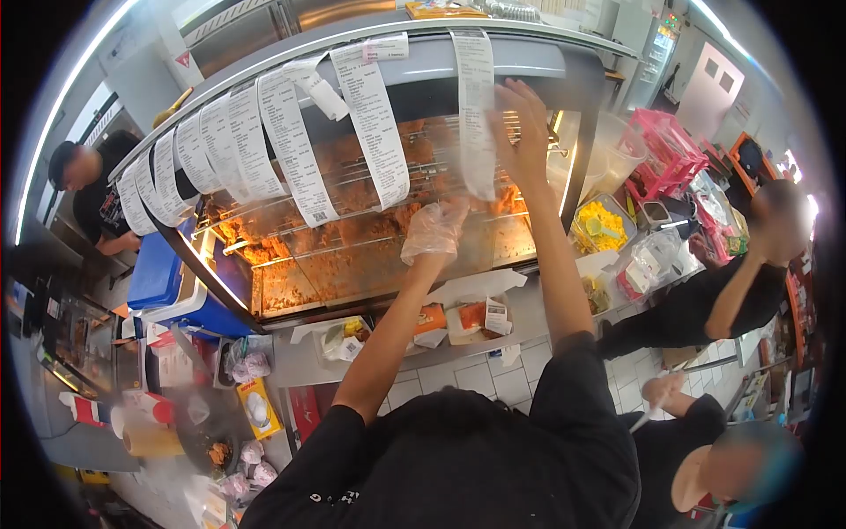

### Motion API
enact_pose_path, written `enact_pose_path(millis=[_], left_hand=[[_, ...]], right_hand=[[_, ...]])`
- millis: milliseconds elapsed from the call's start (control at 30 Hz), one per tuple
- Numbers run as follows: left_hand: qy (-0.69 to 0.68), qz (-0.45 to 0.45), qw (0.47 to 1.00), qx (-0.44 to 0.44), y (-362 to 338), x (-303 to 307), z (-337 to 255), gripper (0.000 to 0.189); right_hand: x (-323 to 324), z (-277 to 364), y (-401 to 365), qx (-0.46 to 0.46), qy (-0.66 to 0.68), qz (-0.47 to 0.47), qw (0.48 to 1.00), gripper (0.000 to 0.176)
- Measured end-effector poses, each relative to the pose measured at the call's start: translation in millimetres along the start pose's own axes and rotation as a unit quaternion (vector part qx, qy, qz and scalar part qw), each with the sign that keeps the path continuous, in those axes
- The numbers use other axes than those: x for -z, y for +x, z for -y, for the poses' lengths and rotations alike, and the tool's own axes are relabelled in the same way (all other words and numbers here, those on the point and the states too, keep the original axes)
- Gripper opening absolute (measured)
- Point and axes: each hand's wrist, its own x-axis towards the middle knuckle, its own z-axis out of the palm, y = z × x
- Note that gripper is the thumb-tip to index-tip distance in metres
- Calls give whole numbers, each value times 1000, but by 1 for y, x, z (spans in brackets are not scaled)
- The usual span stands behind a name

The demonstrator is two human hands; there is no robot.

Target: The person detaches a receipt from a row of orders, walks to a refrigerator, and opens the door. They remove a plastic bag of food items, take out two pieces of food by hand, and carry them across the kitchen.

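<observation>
My right hand (522,123) is raised to the rail of a heated display case (370,264), fingers spread, resting against the edge of a long white order ticket (476,106) that hangs there. My left hand (432,231), in a loose clear plastic glove, is held in front of the case's glass, near trays of fried chicken (264,242). Its fingers curl downward and I cannot make out anything in them. Several more tickets (264,141) hang along the rail to the left.
Open food boxes (471,317) lie on the counter below the case. A blue cooler (167,282) stands at left, a pink crate (665,150) and a tub of yellow food (599,225) at right. One person stands far left; two others are at right.
</observation>
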Motion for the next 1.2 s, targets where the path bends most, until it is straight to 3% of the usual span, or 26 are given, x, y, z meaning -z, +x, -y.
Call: enact_pose_path(millis=[100,267,300,333,367,400,467,533,667,733,800,833,867,933,1100,1200], left_hand=[[25,-5,1000,9,-9,3,-7,33],[-188,-24,982,-15,-22,2,-13,20],[-187,-24,982,-13,-22,2,-14,20],[-249,-34,963,-97,-21,2,-14,23],[-308,-44,933,-180,-19,2,-16,29],[-308,-44,934,-178,-12,4,-21,29],[-174,-93,944,-263,-2,8,-36,41],[-230,-52,943,-235,-4,5,-50,43],[-296,27,938,-177,-13,4,-56,45],[-262,19,946,-190,-8,2,-48,43],[-227,11,952,-205,-4,-1,-39,41],[-204,29,965,-161,-13,2,-43,38],[-179,48,976,-117,-21,5,-45,36],[-181,70,974,-115,-25,8,-39,33],[-139,132,975,-111,-25,14,-27,31],[-155,181,957,-162,-23,14,-22,30]], right_hand=[[1,5,2,46,-48,25,998,34],[2,12,-1,11,-50,27,998,41],[1,17,-5,-79,6,55,995,44],[2,22,-6,-169,62,83,980,48],[1,22,-8,-170,62,83,980,48],[-1,21,-9,-222,131,104,960,52],[-3,17,-10,-272,198,124,933,56],[-4,14,-8,-302,259,96,912,56],[-8,13,-6,-294,213,74,929,52],[-15,13,-11,-227,89,-15,970,41],[-20,6,-16,-177,15,-16,984,32],[-20,7,-17,-127,-56,-14,990,24],[-20,8,-19,-129,-58,-14,990,24],[-21,13,-25,-195,22,-1,981,14],[-18,16,-30,-181,27,-14,983,12],[-17,17,-33,-178,24,-20,984,11]])
